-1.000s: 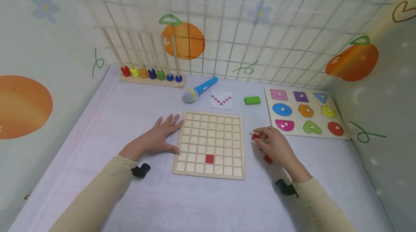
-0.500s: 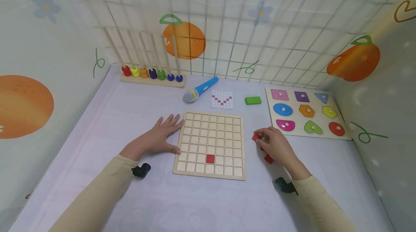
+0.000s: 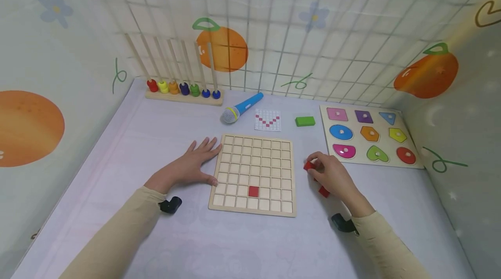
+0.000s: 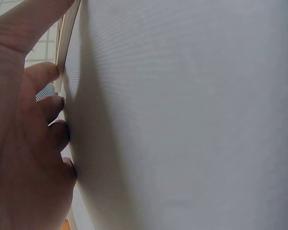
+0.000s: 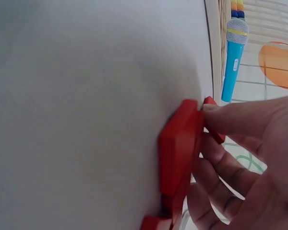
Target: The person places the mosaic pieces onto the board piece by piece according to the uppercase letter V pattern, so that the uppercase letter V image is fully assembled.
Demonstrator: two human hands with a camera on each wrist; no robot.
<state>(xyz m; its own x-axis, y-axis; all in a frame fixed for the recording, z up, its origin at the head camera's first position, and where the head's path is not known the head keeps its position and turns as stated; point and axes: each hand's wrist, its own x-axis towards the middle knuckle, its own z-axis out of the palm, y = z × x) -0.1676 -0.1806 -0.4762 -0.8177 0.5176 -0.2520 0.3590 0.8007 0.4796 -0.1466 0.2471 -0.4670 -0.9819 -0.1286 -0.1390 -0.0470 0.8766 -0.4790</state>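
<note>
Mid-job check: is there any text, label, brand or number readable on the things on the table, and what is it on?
Microphone: small white print on the blue handle, too blurred to read.
Card: a red V of squares on a grid, no words.
Grid board, shape puzzle, ring stacker, green block: no text visible.

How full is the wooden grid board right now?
Nearly empty. The wooden grid board holds a single red tile, second row from its near edge; every other cell shows bare wood.
</note>
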